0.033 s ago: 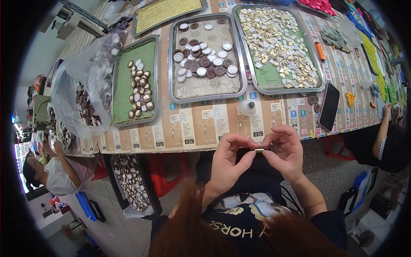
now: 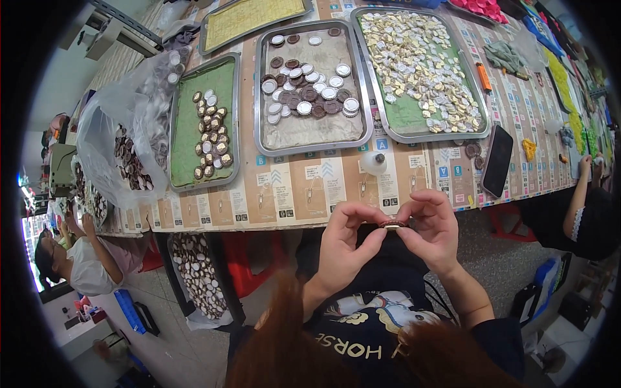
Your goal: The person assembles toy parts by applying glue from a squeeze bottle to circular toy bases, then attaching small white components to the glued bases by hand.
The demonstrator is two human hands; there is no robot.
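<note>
Just off the table's near edge, my left hand point(image 2: 349, 242) and my right hand point(image 2: 430, 233) meet over a small brown scalloped disc point(image 2: 392, 224). Both thumbs and forefingers pinch it at opposite sides, its pale edge toward me. In front of my hands, a small white bottle with a dark tip point(image 2: 374, 163) stands on the table. Beyond it, a metal tray point(image 2: 278, 137) holds loose brown and white discs. The left tray point(image 2: 185, 139) has discs with gold or white centres on green lining. Small gold and silver pieces point(image 2: 414, 61) fill the right tray.
A phone point(image 2: 497, 161) lies right of my hands near the table edge, beside a few brown discs point(image 2: 473, 150). Plastic bags of discs point(image 2: 132, 155) stand at the left. Below the table is a bin of discs point(image 2: 194, 275). Other people point(image 2: 87, 262) sit at both sides.
</note>
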